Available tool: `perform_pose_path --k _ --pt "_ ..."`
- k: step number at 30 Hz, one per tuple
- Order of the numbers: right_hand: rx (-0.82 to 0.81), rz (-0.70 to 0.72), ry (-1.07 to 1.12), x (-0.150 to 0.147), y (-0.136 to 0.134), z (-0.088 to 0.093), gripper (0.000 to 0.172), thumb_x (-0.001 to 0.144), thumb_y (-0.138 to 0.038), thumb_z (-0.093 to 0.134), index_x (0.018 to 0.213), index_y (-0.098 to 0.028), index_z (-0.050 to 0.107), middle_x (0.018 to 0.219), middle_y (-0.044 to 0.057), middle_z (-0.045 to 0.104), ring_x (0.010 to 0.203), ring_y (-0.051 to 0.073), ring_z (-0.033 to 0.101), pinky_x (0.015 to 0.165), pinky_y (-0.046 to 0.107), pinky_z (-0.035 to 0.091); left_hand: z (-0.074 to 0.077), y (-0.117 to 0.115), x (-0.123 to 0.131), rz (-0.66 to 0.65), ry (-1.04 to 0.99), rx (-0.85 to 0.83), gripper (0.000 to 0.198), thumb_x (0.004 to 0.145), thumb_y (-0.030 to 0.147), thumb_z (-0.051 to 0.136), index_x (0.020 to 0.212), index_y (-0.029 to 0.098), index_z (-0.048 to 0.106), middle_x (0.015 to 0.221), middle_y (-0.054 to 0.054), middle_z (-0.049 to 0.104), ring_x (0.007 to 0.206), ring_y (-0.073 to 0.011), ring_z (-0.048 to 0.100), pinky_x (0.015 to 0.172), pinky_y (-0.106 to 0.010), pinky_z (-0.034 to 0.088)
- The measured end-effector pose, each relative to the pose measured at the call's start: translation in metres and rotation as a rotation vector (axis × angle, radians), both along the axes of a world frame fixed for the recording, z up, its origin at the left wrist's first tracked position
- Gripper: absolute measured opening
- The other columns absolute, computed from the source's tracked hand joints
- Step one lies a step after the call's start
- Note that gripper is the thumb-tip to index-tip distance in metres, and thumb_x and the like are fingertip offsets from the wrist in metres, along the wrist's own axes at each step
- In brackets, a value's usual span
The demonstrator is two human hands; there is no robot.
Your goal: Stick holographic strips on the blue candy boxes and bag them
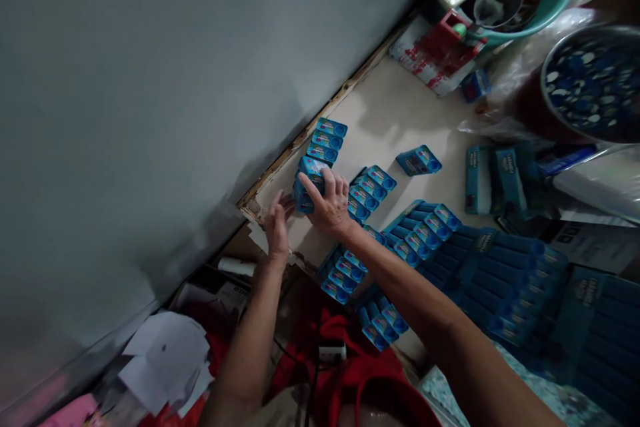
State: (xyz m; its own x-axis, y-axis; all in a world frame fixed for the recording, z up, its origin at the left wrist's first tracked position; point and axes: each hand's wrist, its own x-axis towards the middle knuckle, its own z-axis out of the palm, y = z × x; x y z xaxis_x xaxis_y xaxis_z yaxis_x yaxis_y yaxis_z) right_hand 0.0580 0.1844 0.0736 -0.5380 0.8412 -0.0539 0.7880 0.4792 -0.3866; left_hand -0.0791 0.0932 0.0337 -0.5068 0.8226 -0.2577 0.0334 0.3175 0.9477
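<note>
My right hand [327,203] is closed around a small blue printed box [311,167], thumb on one side and fingers on the other. Beside it, my left hand [279,223] has its fingers stretched out, partly hidden near the box's lower end; it appears to hold nothing. Just beyond the held box lies a short row of blue boxes [327,139] along the table's wall edge. More blue boxes [373,187] stand in a row right of my right hand, and a further group [345,273] sits under the right forearm.
A large block of blue boxes [493,277] fills the right side. One loose box [419,161] lies on the pale table [380,100]. Behind stand a pot of blue and white pieces [595,87] and a green basin [555,10]. The wall [150,113] borders the left.
</note>
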Motion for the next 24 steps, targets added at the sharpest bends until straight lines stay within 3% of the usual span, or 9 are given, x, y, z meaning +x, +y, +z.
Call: perform_pose_path --k 3,6,11,14,19,22,24 --pt "0.059 -0.013 -0.023 -0.003 0.004 -0.019 0.063 0.098 -0.029 0.051 0.160 -0.039 0.049 0.159 0.016 0.048 0.152 0.042 0.037 0.121 0.066 0.031 0.006 0.005 0.019 -0.084 -0.122 0.047 0.064 0.101 0.060 0.056 0.148 0.018 0.060 0.152 -0.014 0.062 0.142 -0.0283 0.058 0.121 -0.041 0.047" --pt "0.124 -0.060 -0.061 -0.009 0.007 -0.028 0.060 0.102 -0.025 0.047 0.161 -0.035 0.049 0.156 0.019 0.049 0.147 0.040 0.042 0.120 0.064 0.034 -0.005 0.018 0.029 -0.055 -0.073 0.019 0.057 0.097 0.056 0.063 0.141 0.019 0.066 0.145 -0.014 0.067 0.138 -0.0295 0.061 0.122 -0.043 0.046" --pt "0.110 -0.053 -0.135 -0.016 0.015 -0.024 0.065 0.104 -0.025 0.045 0.168 -0.028 0.036 0.158 0.021 0.047 0.148 0.039 0.042 0.121 0.061 0.036 -0.022 0.037 0.022 0.019 0.242 -0.037 0.048 0.098 0.053 0.061 0.126 0.016 0.073 0.130 -0.019 0.074 0.126 -0.0328 0.066 0.116 -0.049 0.049" --pt "0.097 -0.020 -0.146 -0.019 0.024 -0.016 0.063 0.106 -0.025 0.039 0.169 -0.024 0.033 0.170 0.020 0.035 0.159 0.038 0.029 0.127 0.062 0.026 -0.028 0.060 0.014 -0.026 0.340 0.030 0.052 0.103 0.054 0.052 0.136 0.016 0.067 0.142 -0.020 0.067 0.136 -0.0312 0.060 0.122 -0.050 0.042" --pt "0.008 0.032 -0.140 -0.020 0.049 -0.011 0.065 0.107 -0.030 0.036 0.170 -0.015 0.028 0.178 0.018 0.016 0.167 0.033 0.009 0.133 0.063 0.007 -0.052 0.099 0.007 -0.204 0.289 0.150 0.060 0.105 0.060 0.042 0.145 0.018 0.061 0.156 -0.016 0.058 0.153 -0.0256 0.045 0.133 -0.046 0.027" --pt "-0.015 0.046 -0.126 -0.020 0.060 -0.011 0.066 0.108 -0.034 0.037 0.170 -0.014 0.027 0.179 0.018 0.012 0.167 0.032 0.006 0.133 0.062 0.000 -0.062 0.108 0.007 -0.189 0.194 0.147 0.060 0.106 0.059 0.042 0.148 0.019 0.058 0.159 -0.016 0.055 0.154 -0.0239 0.045 0.133 -0.043 0.028" --pt "-0.029 0.041 -0.120 -0.019 0.064 -0.011 0.068 0.107 -0.035 0.040 0.170 -0.014 0.026 0.178 0.018 0.012 0.167 0.033 0.006 0.133 0.063 -0.003 -0.060 0.111 0.007 -0.177 0.109 0.099 0.057 0.106 0.056 0.044 0.148 0.019 0.057 0.158 -0.017 0.055 0.152 -0.0237 0.048 0.132 -0.043 0.030"
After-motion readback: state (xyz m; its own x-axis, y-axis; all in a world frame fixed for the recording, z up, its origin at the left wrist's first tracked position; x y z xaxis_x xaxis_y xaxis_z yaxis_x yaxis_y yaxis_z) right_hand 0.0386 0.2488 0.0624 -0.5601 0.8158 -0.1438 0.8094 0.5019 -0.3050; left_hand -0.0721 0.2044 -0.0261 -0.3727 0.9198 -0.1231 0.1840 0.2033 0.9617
